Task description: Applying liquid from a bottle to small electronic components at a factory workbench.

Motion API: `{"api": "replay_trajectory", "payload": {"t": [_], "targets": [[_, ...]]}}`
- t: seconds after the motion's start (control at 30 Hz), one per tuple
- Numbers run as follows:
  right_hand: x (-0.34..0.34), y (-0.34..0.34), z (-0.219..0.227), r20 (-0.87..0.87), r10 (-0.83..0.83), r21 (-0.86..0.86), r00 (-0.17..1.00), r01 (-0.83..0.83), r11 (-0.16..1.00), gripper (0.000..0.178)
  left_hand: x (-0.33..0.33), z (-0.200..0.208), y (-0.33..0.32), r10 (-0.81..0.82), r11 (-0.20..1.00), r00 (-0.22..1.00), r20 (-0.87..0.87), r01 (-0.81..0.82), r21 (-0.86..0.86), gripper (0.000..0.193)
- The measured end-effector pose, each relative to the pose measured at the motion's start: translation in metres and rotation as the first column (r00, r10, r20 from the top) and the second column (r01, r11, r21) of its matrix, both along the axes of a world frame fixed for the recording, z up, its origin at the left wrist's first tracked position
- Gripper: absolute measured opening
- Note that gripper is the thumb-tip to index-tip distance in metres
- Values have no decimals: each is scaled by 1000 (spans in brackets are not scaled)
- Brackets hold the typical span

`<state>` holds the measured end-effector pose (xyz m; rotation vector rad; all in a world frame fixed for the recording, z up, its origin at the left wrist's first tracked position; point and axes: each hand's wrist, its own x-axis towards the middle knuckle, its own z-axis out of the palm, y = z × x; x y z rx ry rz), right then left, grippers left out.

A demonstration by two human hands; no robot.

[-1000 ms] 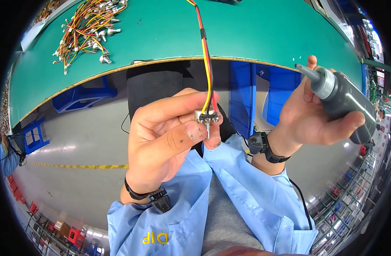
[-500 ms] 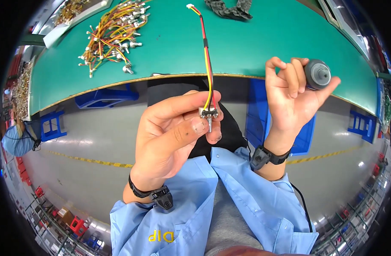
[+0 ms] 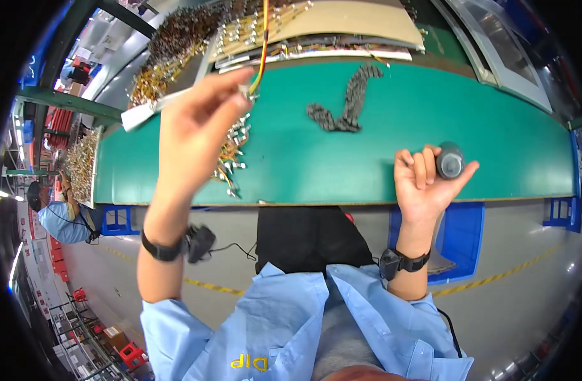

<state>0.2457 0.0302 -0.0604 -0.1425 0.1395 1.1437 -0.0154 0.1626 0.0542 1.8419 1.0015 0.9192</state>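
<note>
My left hand (image 3: 199, 130) is raised over the left of the table, slightly blurred. Its thumb and fingers pinch a potentiometer (image 3: 247, 93), whose red, yellow and black wires (image 3: 263, 54) run upward out of the picture. Beneath and partly behind this hand lies a pile of wired potentiometers (image 3: 235, 143). My right hand (image 3: 427, 181) is palm up near the table's front edge, with fingers curled around a dark grey, round-ended cylinder (image 3: 450, 161); what kind of tool or container it is I cannot tell.
A crumpled dark grey cloth strip (image 3: 349, 111) lies on the green table (image 3: 291, 168). At the back stands a tan board (image 3: 361, 28) with rows of wired parts, beside a heap of more parts (image 3: 176, 47). A blue bin (image 3: 465, 238) sits below the front edge. Another person (image 3: 65, 219) is far left.
My left hand has moved forward and left with the potentiometer, from in front of my body to above the table. The view has shifted toward the back. My right hand keeps its grip.
</note>
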Motion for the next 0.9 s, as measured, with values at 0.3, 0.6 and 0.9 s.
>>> {"api": "replay_trajectory", "payload": {"t": [0.3, 0.6, 0.9], "targets": [[25, 25, -17, 194, -210, -168, 958, 243, 955, 63, 48, 2, 252, -14, 822, 880, -475, 281, 495, 27], [37, 24, -30, 131, -250, -12, 960, 253, 967, 57, 117, -42, 394, -2, 903, 892, -451, 196, 383, 10], [36, 28, -29, 162, -252, 1, 954, 255, 967, 53, 103, -90, 471, 36, 896, 831, -556, 219, 386, 16]]}}
